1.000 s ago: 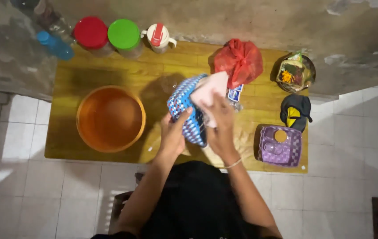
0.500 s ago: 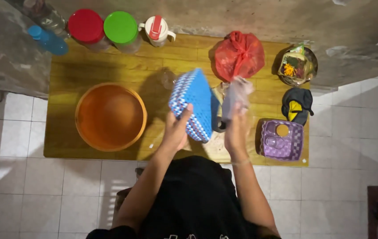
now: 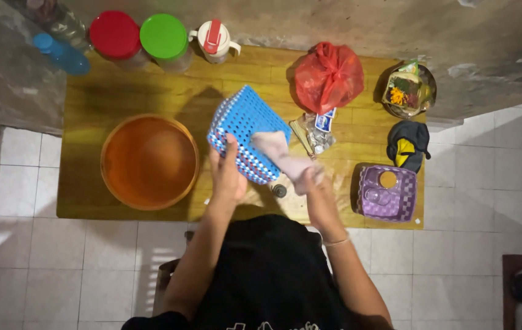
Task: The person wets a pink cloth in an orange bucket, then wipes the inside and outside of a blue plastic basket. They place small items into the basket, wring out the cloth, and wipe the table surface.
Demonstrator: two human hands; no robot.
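My left hand point(image 3: 226, 177) grips a blue and white perforated plastic basket point(image 3: 242, 129), held tilted above the yellow wooden table point(image 3: 138, 91) with its bottom facing up. My right hand point(image 3: 311, 183) holds a pale pinkish cloth point(image 3: 279, 153) that lies against the basket's lower right side. Both hands are over the middle of the table, just in front of my dark-clothed body.
An orange basin point(image 3: 149, 161) with water sits at the left. At the back stand a red-lidded jar point(image 3: 114, 35), a green-lidded jar point(image 3: 164, 38), a white jug point(image 3: 215, 40) and a red bag point(image 3: 328, 76). A purple basket point(image 3: 388, 194), dark cloth point(image 3: 409, 145) and offering bowl point(image 3: 409, 91) lie right.
The basket has turned from edge-on to bottom-up and shifted left. My right hand, lifted clear with the cloth half a second ago, has come down and laid the cloth on the basket.
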